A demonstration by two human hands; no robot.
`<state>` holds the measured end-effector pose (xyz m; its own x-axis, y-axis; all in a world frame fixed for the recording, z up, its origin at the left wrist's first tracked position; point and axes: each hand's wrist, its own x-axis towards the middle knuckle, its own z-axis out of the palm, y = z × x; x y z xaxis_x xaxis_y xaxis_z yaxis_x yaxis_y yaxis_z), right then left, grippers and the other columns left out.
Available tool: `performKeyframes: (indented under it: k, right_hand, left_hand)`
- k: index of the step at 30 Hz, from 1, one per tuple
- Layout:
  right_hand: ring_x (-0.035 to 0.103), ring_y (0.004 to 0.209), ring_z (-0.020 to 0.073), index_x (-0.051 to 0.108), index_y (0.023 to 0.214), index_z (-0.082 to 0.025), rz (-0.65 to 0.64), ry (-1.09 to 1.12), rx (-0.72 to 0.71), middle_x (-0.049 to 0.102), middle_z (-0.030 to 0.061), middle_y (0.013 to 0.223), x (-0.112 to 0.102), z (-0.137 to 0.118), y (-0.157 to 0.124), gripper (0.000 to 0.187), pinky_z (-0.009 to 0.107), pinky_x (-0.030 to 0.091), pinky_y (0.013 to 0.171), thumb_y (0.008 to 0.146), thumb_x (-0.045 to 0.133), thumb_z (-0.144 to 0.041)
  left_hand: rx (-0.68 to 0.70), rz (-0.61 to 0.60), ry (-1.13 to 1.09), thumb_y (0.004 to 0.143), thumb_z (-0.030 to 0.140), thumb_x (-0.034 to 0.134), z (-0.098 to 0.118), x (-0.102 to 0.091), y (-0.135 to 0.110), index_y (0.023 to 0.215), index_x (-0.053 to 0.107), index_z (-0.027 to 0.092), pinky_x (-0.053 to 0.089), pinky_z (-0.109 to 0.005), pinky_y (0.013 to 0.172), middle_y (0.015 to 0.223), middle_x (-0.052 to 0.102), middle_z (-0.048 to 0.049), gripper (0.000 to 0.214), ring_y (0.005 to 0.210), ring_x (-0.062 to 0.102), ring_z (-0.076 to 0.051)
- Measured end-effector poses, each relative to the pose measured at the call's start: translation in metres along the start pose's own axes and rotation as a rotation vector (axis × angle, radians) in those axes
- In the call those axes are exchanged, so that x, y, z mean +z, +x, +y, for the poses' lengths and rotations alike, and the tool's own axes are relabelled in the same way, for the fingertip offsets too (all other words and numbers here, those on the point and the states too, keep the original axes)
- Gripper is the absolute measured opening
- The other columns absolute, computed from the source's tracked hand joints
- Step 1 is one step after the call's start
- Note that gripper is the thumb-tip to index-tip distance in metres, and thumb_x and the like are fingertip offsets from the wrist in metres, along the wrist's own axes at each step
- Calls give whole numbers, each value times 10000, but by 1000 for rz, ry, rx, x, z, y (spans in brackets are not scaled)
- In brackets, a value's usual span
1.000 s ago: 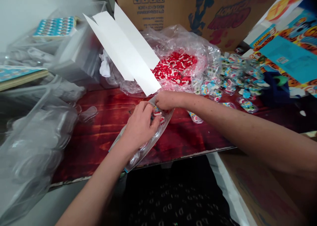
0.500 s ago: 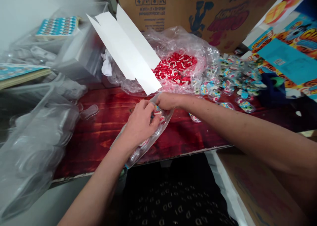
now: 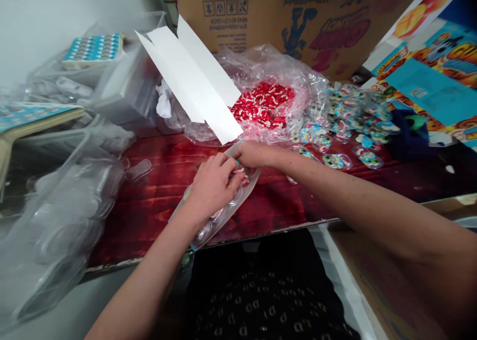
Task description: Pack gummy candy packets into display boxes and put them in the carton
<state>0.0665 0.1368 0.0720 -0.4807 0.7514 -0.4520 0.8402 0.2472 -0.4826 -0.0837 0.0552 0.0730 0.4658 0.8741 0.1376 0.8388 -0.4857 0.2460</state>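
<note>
An open carton (image 3: 246, 195), pale inside, lies slantwise at the front edge of the dark red table, its long white flap (image 3: 194, 76) standing up behind. Rows of clear plastic candy packs (image 3: 203, 232) with red and white pieces fill it. My left hand (image 3: 215, 183) reaches over them, fingers bent together on a pack near the carton's far end. At that far end my right hand (image 3: 253, 153) dips inside, fingers curled down. Its fingertips are hidden, so what they grip cannot be made out.
Red and white gummies (image 3: 263, 104) lie in a clear bag behind the carton. Filled packs (image 3: 357, 109) are heaped to the right, beside a printed blue box (image 3: 432, 89). Clear bins with plastic shells (image 3: 70, 196) stand left. A large brown carton (image 3: 257, 19) closes off the back.
The view has shifted slightly, with the bins at left now a little further right and lower. Both hands stay in the carton, almost in the same pose.
</note>
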Motion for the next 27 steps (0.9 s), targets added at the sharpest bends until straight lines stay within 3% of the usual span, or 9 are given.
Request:
performKeyframes:
  k: [6,10,20,23,27]
  right_hand:
    - [651,610,112,716,1057,-136,20,233,-95,753,78,889,-5,5,-14,322,196,489,582,941,419,-179]
    - [639,684,99,734,1042,-163,56,145,-204,757,38,884,-7,6,-20,294,180,458,655,967,461,-241]
    - [644,924,191,733,1038,-136,154,-157,-112,739,120,1075,0,-9,-36,302,263,423,771,954,444,-166]
    - [636,1003,188,669,1184,-173,101,-89,-240,705,91,1200,-3,-1,-47,345,254,438,823,893,498,-101]
    - [627,1023,192,554,1338,-213,61,-67,-400,674,62,1255,-3,9,-62,502,266,449,863,844,611,-149]
  left_hand:
    - [18,51,-79,950,326,514,-1,1,0,872,561,192,468,-406,846,978,594,-77,161,948,539,-241]
    - [56,77,-148,964,232,429,-1,1,-1,858,599,184,470,-392,875,974,608,-83,206,946,554,-225]
    - [101,45,-138,958,234,479,-5,1,-5,858,568,192,467,-397,879,989,581,-77,141,952,533,-219]
    - [95,58,-137,961,253,482,-7,3,-6,867,558,199,464,-400,882,1006,568,-74,132,969,526,-222]
    - [85,68,-126,946,236,486,-8,5,-5,845,555,202,459,-405,884,992,560,-72,127,964,518,-225]
